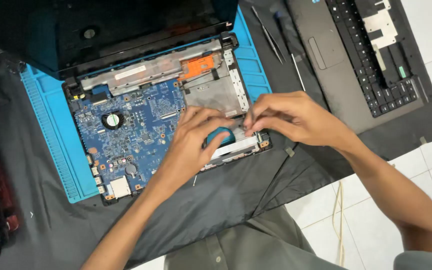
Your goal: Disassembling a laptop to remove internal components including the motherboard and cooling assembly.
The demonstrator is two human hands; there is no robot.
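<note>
An opened laptop base (pixel 141 125) lies on a blue ribbed mat (pixel 51 135), which sits on a dark cloth (pixel 216 195) spread over the worktop. The laptop's black lid (pixel 101 30) is folded back at the top of the view. Inside the base, a blue circuit board (pixel 131 130) fills the left part, with a small round fan (pixel 112 120) near its upper left and a coin cell (pixel 131 169) lower down. A silver metal bay (pixel 216 92) takes up the upper right part, with an orange piece (pixel 198 65) just above it.

The left hand (pixel 193 145) rests over the lower right part of the base, fingers curled, its thumb lying beside a white flat ribbon strip (pixel 236 146) near the front edge. The right hand (pixel 291 117) reaches in from the right, its fingertips (pixel 250 125) pinched together at the lower right corner of the metal bay, just above the strip. Its grip seems closed on something small there, but the piece itself is hidden by the fingers, so I cannot tell what it holds. The left hand's grip is loosely bent and not clearly clamped on anything.

To the upper right, a separate keyboard panel (pixel 356 55) lies on the cloth, several keys missing. Tweezers (pixel 270 35) and a thin screwdriver (pixel 288 42) lie between it and the mat.
</note>
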